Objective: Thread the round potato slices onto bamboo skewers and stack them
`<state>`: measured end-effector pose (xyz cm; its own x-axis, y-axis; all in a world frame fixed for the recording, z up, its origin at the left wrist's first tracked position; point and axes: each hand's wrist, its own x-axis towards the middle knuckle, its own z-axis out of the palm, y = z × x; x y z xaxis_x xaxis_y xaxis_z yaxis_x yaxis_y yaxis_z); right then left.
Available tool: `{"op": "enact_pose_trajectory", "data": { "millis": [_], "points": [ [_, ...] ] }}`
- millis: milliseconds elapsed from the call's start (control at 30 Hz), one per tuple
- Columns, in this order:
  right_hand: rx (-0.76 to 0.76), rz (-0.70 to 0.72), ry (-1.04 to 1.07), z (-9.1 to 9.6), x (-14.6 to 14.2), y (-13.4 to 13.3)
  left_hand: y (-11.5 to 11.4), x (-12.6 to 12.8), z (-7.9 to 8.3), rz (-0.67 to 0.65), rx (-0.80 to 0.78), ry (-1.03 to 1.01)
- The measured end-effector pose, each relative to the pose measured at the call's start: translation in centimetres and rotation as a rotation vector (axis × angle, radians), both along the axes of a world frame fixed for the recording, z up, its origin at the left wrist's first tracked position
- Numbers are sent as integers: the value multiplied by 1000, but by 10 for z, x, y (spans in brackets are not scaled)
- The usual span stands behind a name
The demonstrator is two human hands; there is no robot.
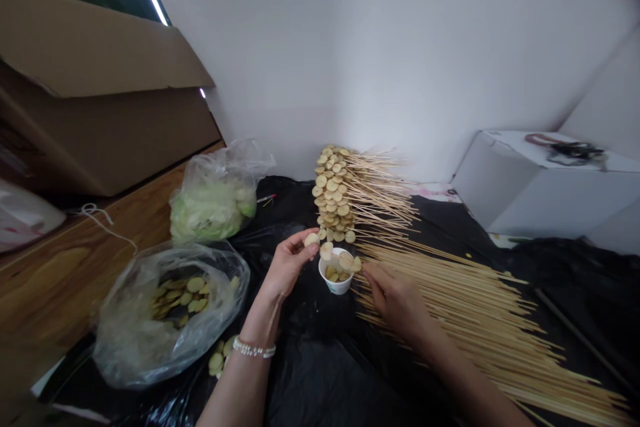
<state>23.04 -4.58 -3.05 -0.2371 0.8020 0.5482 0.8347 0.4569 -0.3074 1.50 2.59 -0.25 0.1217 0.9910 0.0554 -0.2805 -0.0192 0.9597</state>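
Observation:
My left hand (294,259) pinches a round pale slice (311,239), which looks like potato, between thumb and fingertips. Closed round the end of a skewer is my right hand (397,297); threaded slices (346,261) sit on the skewer, pointing left toward my left hand. Both hands are just above a white paper cup (339,287) that has more slices inside. Behind the cup rises a stack of loaded skewers (331,193), slices on the left and bare sticks to the right. Many bare bamboo skewers (465,300) lie beneath and beyond my right hand.
An open plastic bag (120,327) of slices lies at left, with loose slices (217,360) near my left forearm. Behind it stands a bag of pale green vegetables (213,203). A cardboard box (100,127), a white box (540,180) and black plastic sheeting (320,360) surround the work.

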Motion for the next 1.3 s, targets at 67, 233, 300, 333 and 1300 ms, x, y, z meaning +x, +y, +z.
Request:
{"op": "enact_pose_trajectory", "data": {
  "millis": [67, 233, 300, 333, 1300],
  "points": [
    [2, 9, 0, -1, 0, 0, 0, -1, 0, -11, 1, 2],
    [3, 29, 3, -3, 0, 1, 0, -4, 1, -30, 3, 20],
    [2, 36, 5, -3, -1, 1, 0, -5, 2, -36, 6, 30],
    [1, 40, 8, -3, -1, 1, 0, -5, 2, -40, 9, 37],
    [115, 152, 192, -4, -6, 1, -11, 5, 11, -154, 88, 104]
  ]
}}
